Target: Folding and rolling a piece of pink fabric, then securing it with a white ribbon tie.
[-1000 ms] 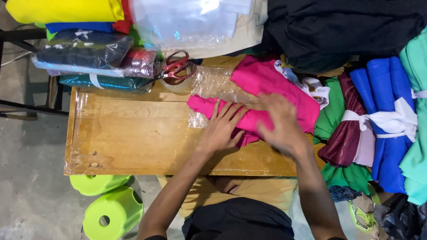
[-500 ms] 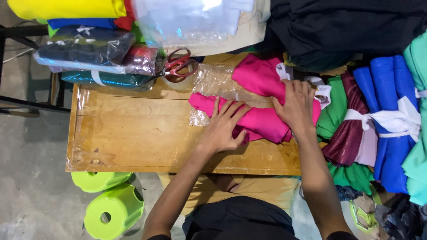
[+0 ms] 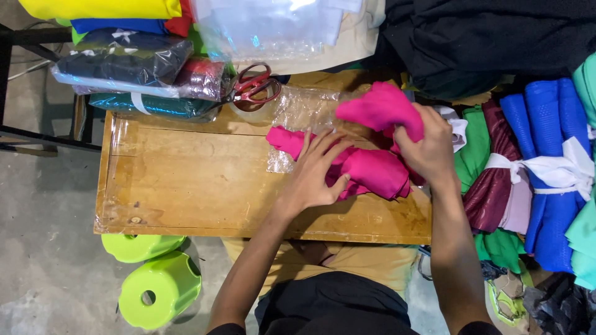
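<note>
Pink cloth lying crosswise, left hand flat on it, right hand gripping it.

A wooden surface with a glossy, worn top stands on a grey concrete floor. Two lime-green plastic stools sit at its near left corner. A black metal frame runs along the far left. Stacks of folded and bagged cloth crowd the far edge, and rolled blue, green and maroon fabric bundles fill the right side under even light
</note>
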